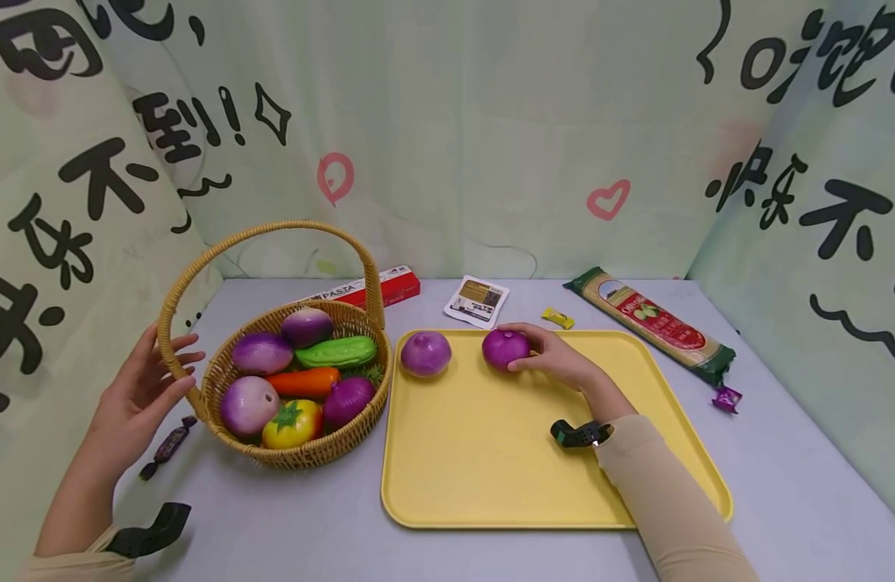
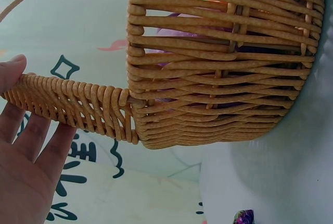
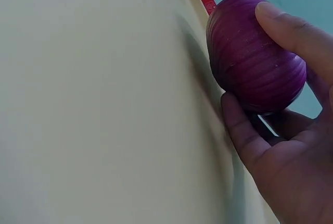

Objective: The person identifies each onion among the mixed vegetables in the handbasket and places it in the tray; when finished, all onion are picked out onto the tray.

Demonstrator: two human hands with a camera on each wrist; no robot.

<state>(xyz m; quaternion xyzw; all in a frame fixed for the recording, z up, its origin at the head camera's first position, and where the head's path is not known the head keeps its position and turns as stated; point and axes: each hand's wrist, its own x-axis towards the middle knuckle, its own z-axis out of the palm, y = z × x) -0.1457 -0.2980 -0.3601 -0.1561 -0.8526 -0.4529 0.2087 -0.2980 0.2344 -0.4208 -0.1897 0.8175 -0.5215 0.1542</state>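
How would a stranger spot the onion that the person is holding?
Find the yellow tray, right of the wicker basket. Near the tray's far edge, the right hand grips the purple onion. It is darker than the paler onion sitting untouched to its left.

Beige sleeves (image 1: pixel 683 505) and black wristwear (image 1: pixel 152 533)
Plain, lightly wrinkled beige cloth covers both forearms; a smooth, curved black piece juts from the left cuff (image 1: pixel 83 566), while the right wrist's black strap (image 1: pixel 576 435) shows a small green patch at its end.
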